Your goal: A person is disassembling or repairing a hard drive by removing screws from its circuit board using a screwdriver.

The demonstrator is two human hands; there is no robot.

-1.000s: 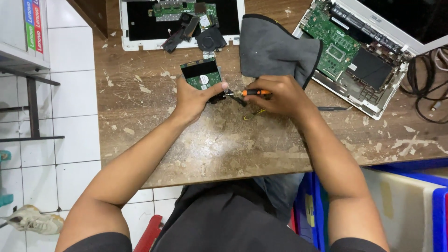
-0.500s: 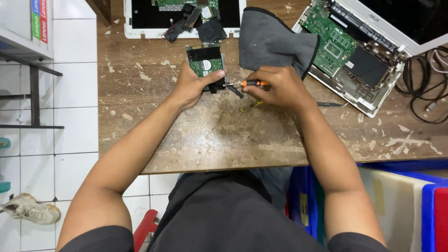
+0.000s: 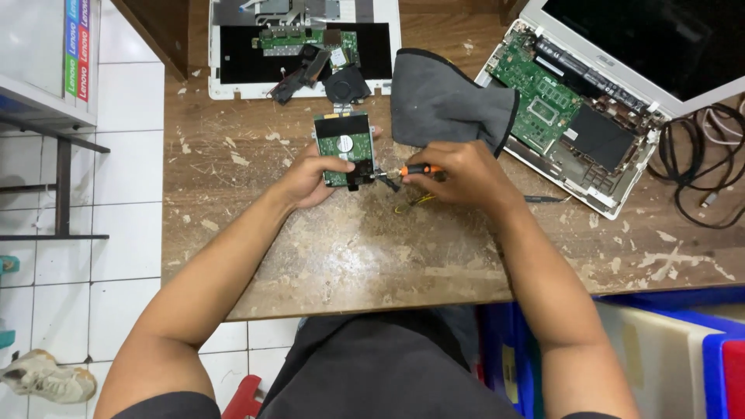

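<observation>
A small hard drive [image 3: 344, 146] with a green circuit board facing up lies on the worn wooden table [image 3: 372, 256]. My left hand [image 3: 310, 180] grips its near left corner. My right hand [image 3: 458, 172] is closed around an orange-handled screwdriver [image 3: 415, 170], whose tip points left at the drive's near right corner. A thin yellow wire [image 3: 411, 203] lies just below the screwdriver.
A grey cloth pouch [image 3: 446, 101] lies behind my right hand. An opened white laptop [image 3: 590, 116] with bare green board sits at the right, black cables [image 3: 706, 163] beyond it. Another white laptop base [image 3: 303, 46] with loose black parts lies at the back. Blue bins [image 3: 667, 357] stand below right.
The camera view has shifted so the table sits a little lower in the frame. Both hands stay on the drive and screwdriver in the same grip.
</observation>
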